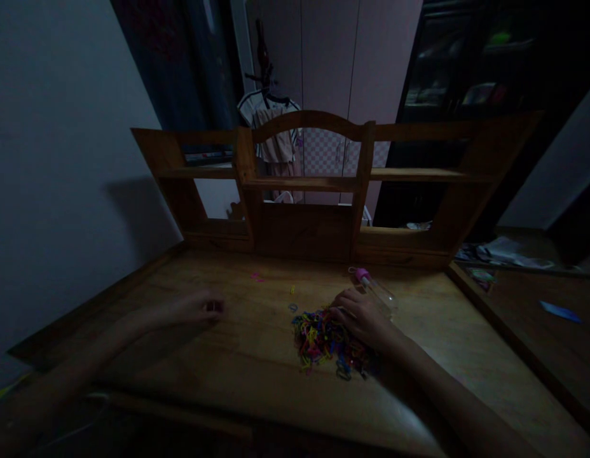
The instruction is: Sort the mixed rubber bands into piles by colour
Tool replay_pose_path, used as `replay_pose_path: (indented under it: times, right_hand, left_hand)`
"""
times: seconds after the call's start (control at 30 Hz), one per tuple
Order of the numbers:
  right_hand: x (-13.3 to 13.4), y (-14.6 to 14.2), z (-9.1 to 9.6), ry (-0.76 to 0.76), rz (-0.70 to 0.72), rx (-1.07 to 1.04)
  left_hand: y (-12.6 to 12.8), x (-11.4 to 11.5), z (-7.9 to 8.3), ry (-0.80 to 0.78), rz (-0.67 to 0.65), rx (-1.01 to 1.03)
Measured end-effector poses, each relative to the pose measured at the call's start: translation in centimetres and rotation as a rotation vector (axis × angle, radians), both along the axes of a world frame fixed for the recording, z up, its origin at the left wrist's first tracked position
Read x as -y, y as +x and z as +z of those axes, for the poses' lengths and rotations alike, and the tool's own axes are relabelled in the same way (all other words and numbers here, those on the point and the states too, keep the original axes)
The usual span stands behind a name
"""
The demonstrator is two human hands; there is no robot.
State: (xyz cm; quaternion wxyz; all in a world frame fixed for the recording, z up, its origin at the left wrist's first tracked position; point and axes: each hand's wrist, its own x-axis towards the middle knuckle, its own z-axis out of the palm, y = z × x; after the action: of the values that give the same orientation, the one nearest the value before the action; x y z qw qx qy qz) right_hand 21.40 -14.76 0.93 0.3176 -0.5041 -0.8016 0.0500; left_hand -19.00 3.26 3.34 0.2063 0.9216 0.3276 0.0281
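Observation:
A heap of small coloured rubber bands point(323, 343) lies on the wooden desk point(238, 362). My right hand point(364, 317) rests on the heap's far right edge, fingers curled down into the bands. My left hand point(197, 310) lies on the desk well to the left of the heap, its fingers curled round something small and dark that I cannot make out. A clear bottle with a pink cap point(377, 289) lies on its side just behind my right hand. The scene is very dim.
A few stray bands point(257, 277) lie behind the heap. A wooden shelf unit point(304, 184) stands along the desk's back edge. A wall runs on the left. To the right, a lower surface holds papers point(507, 253) and a blue scrap point(559, 312).

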Motion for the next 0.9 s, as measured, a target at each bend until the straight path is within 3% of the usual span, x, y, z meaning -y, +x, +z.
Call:
replay_pose_path:
  times: [0.13,0.23,0.33,0.43,0.6,0.73,0.9]
  right_hand:
    - [0.0,0.0,0.0,0.007,-0.018,0.018]
    - [-0.1,0.2,0.0,0.015,-0.034,0.032]
    - [0.0,0.5,0.1,0.012,-0.047,0.037]
    - [0.1,0.7,0.2,0.010,-0.073,0.044]
    - [0.4,0.5,0.4,0.019,-0.063,0.061]
    - [0.4,0.2,0.3,0.015,-0.046,0.057]
    - [0.4,0.0,0.5,0.003,-0.051,0.052]
  left_hand:
    - [4.6,-0.9,0.6,0.053,-0.046,0.074]
    - [8.5,-2.0,-0.4,0.225,-0.104,0.157]
    - [10.7,-3.8,-1.9,0.334,-0.104,0.061]
    - [10.4,-6.0,-2.6,0.337,-0.053,0.000]
    - [7.4,-8.7,-2.0,0.285,0.018,-0.071]
    - [6.6,-9.0,-1.5,0.263,0.018,-0.044]
    - [8.3,-8.7,-2.2,0.220,-0.007,-0.018]
